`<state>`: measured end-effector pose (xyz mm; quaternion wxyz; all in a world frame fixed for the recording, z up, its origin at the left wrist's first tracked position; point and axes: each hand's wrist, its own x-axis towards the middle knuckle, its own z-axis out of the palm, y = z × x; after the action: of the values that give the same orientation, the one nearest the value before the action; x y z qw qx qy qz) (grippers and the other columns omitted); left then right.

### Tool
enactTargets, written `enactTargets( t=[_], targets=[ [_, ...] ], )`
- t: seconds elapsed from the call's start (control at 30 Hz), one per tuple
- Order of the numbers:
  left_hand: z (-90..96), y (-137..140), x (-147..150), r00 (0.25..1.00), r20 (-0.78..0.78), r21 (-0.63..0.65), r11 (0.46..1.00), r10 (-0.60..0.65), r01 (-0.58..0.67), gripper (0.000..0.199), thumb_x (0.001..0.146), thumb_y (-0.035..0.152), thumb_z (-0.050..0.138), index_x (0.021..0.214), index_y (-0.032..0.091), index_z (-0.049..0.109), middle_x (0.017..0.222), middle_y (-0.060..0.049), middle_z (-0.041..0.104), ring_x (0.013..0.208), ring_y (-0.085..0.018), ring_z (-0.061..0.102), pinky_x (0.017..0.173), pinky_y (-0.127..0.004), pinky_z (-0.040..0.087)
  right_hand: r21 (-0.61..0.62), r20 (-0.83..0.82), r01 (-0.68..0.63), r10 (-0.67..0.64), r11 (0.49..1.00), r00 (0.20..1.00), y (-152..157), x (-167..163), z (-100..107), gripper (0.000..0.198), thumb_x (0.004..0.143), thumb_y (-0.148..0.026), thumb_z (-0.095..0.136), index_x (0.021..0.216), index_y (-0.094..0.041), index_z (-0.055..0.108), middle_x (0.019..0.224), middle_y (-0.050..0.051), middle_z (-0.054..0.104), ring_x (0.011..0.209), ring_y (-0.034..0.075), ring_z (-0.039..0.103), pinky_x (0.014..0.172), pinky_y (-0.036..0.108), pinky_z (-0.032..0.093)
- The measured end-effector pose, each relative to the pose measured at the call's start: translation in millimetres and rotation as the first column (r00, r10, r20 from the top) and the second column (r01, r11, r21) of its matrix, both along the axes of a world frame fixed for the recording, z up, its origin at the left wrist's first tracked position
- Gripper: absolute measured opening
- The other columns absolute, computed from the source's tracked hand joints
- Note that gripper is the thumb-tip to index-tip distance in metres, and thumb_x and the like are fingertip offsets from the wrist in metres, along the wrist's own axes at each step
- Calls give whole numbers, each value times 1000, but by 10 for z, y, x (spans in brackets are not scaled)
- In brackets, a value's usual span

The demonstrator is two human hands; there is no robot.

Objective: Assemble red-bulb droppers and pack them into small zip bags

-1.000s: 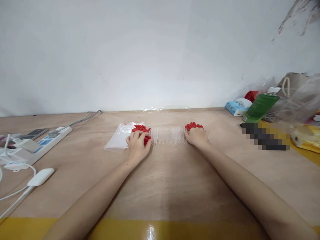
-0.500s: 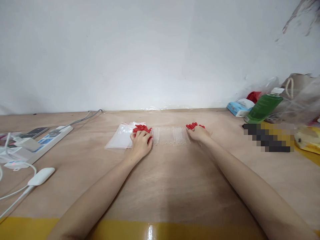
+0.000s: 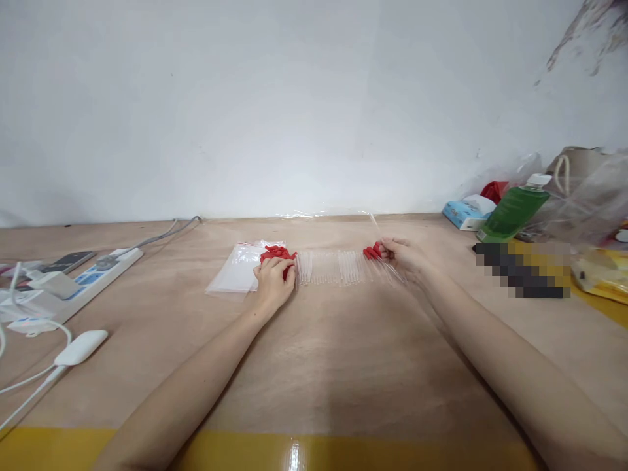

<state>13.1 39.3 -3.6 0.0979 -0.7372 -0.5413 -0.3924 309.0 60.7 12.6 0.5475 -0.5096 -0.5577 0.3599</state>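
In the head view, several thin clear tubes (image 3: 348, 267) lie side by side in a row on the table. My left hand (image 3: 275, 280) has its fingers curled over a pile of red rubber bulbs (image 3: 275, 251) at the row's left end. A few red-bulbed droppers (image 3: 371, 252) lie at the right end, bulbs away from me and clear stems towards me. Beside them my right hand (image 3: 405, 254) is closed in a pinch on a dropper, whose clear stem (image 3: 375, 224) points up and away. Its bulb end is hidden by the fingers.
Clear plastic bags (image 3: 231, 271) lie under and left of the red pile. A power strip (image 3: 81, 288) with plugs and cables is at the left. A green bottle (image 3: 514, 210), a blue tissue pack (image 3: 464, 214) and plastic bags stand at the back right, by the wall.
My right hand has moved slightly right and turned, and a clear stem now sticks up from its fingers. Fewer red bulbs show beside it; more stems show below. The left hand has barely moved.
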Motion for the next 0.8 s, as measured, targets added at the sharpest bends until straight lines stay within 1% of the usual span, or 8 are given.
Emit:
enactTargets(
  t=[0.1,0.17,0.27,0.4,0.53,0.6,0.7,0.8],
  targets=[
    [-4,4,-12,999,9,1,999,-32,32,15,79,20,50,83,21,64,85,-4,66,83,-21,58,73,-38,33,-12,-13,-105,105,994,994,-257,-127,-107,35,71,-51,53,80,-18,57,58,-2,47,50,9,43,50,24,37],
    [-1,-4,-10,999,17,2,999,-48,48,15,80,20,49,84,21,63,87,-4,66,84,-21,58,75,-38,33,-55,118,-230,235,972,965,-475,-239,-183,39,75,-50,49,95,-18,57,58,-4,46,52,10,43,51,24,37],
    [15,-33,1,998,25,-12,998,-61,61,14,81,21,49,84,20,63,88,-4,66,83,-20,59,78,-38,34,-52,279,-319,320,946,905,-752,-401,-258,33,82,-45,40,92,-19,57,63,-2,49,59,11,47,59,26,40],
    [73,-78,6,997,51,-14,998,-63,63,12,81,21,50,84,19,61,87,-4,64,83,-19,59,79,-38,36,-31,208,-329,328,944,922,-862,-516,-298,29,83,-43,39,90,-19,52,78,3,55,67,13,52,66,28,44],
    [155,-129,-4,991,105,23,997,-82,80,12,83,21,47,85,19,59,90,-6,61,89,-20,56,81,-38,40,-30,100,-323,324,946,941,-809,-501,-314,32,81,-42,42,103,-19,50,74,1,55,63,12,53,67,29,45],
    [168,-179,11,977,149,53,988,-154,148,13,83,20,45,87,19,57,93,-6,60,92,-19,55,83,-36,42,-28,74,-327,329,944,942,-791,-480,-318,35,81,-41,42,107,-19,49,75,0,54,63,11,53,68,29,45],
    [115,-301,74,928,236,49,957,-289,286,15,83,18,45,93,18,55,97,-6,59,93,-17,56,81,-31,45,-40,56,-295,297,955,953,-788,-463,-322,31,81,-41,42,101,-19,52,80,1,55,61,10,50,64,27,44],
    [21,-443,149,865,267,-73,886,-424,457,24,82,15,45,103,19,54,100,-5,60,88,-15,58,77,-29,48,-17,132,-203,203,979,970,-803,-462,-320,27,82,-42,39,90,-20,53,74,0,55,58,11,48,58,25,42]
  ],
)
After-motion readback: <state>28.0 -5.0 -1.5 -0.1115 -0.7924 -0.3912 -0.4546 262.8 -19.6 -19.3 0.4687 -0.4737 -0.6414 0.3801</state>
